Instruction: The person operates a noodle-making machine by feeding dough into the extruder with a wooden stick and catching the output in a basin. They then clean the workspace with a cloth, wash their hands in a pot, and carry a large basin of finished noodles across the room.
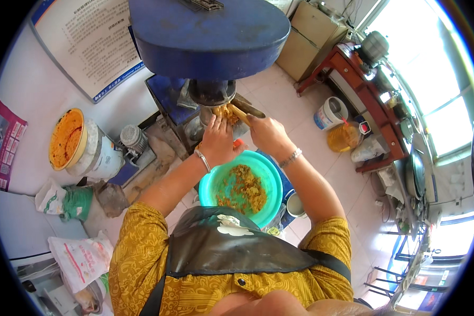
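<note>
A blue machine [209, 45] fills the top centre, with a dark metal cylinder [211, 90] underneath. Yellow-brown mash [227, 113] clings at the cylinder's mouth. My left hand [220, 138] reaches up to it, fingers bent and pressed together on the mash, partly hiding it. My right hand [267, 134] grips a pale wooden tool [241, 114] angled into the mash; its far end is partly hidden. Below both hands sits a turquoise basin [275, 184] holding loose yellow-brown mash [250, 192]. A small orange-red item [238, 142] shows beside my left thumb, too hidden to name.
At left are an orange-caked pan [66, 134] on a bucket, a motor [133, 138] and sacks [76, 255]. At right a red-brown table [355, 73] holds pots, with a white bucket [326, 115] and oil jug [342, 137] beside it. A cup [295, 205] stands by the basin.
</note>
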Available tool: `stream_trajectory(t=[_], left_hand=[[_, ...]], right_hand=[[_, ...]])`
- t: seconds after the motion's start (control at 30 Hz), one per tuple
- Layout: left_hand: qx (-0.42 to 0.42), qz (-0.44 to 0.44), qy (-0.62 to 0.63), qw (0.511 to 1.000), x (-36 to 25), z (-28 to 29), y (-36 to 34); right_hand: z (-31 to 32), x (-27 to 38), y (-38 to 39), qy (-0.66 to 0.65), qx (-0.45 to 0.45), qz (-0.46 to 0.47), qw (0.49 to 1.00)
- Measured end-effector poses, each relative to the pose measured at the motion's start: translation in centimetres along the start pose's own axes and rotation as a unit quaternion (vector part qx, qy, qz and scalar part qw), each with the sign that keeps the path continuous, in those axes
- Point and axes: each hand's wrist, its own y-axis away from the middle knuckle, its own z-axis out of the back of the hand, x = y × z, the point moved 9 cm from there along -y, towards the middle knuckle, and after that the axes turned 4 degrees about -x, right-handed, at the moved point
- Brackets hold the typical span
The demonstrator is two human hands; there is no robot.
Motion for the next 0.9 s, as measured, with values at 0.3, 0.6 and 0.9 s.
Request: stream_trajectory(t=[0.3,0.6,0.9], left_hand=[[0.075,0.051,-0.007,0.996,2.7,-2.0,-3.8],[-0.048,0.000,-0.008,0.999,1.3,0.2,-1.0],[-0.048,-0.019,-0.058,0.997,1.7,-0.4,-1.8]], right_hand=[[5.0,-1.1,1.4,0.018,-0.019,-0.003,1.000],[-0.4,1.1,2.4,0.051,0.011,0.068,0.996],[0.2,0.8,2.5,0.050,0.014,0.043,0.998]])
